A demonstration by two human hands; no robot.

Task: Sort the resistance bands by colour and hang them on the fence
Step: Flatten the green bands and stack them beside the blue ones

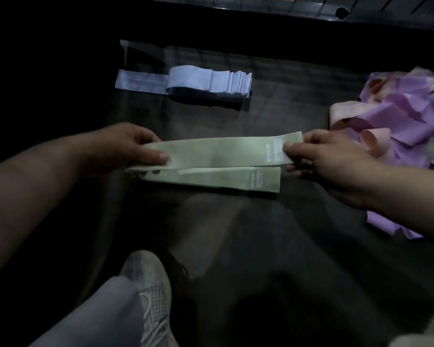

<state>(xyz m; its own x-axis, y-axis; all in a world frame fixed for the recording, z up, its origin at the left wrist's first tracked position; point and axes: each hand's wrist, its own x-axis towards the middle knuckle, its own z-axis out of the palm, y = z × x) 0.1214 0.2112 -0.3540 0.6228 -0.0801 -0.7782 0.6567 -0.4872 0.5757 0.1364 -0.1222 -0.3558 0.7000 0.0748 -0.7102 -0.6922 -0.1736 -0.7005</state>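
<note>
A pale green resistance band [218,152] is stretched flat between my hands, just above the dark floor. My left hand [130,149] pinches its left end and my right hand [328,159] pinches its right end. Directly beneath it lies another green band [211,180] flat on the floor. Farther back, a neat row of pale blue bands [206,82] is laid out overlapping. At the right edge sits a loose heap of purple bands [406,113] with pink bands [376,144] mixed in.
My white shoe [148,289] and grey trouser leg [98,316] are at the bottom centre. A clear plastic wrapper [140,53] lies behind the blue bands. A dark perforated metal edge [311,8] runs along the top. The scene is dim.
</note>
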